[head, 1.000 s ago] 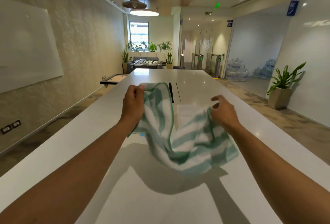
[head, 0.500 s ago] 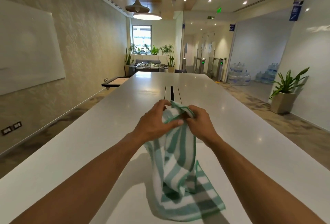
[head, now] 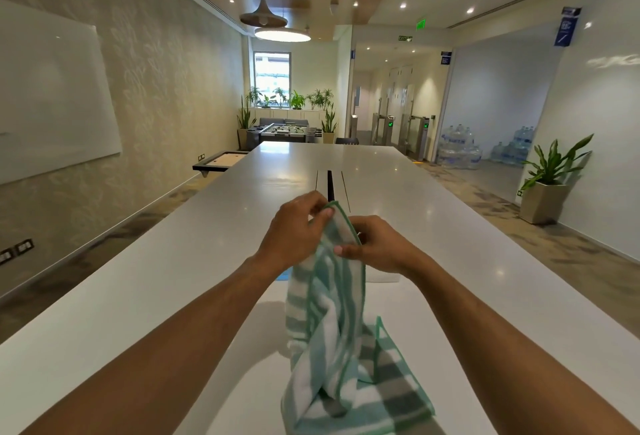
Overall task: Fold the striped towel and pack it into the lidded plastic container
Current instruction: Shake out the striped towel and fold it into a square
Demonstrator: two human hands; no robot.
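While both hands [head: 341, 237] pinch the towel [head: 332, 330] top at 12 o'clock, loose corners could slip, skewing the fold.

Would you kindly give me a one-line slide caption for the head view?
Left hand and right hand pinch the striped towel together at its top, hanging onto the white table.

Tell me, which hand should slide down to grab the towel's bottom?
Probably the right hand: it pinches lower on the striped towel, while the left hand grips the top corner.
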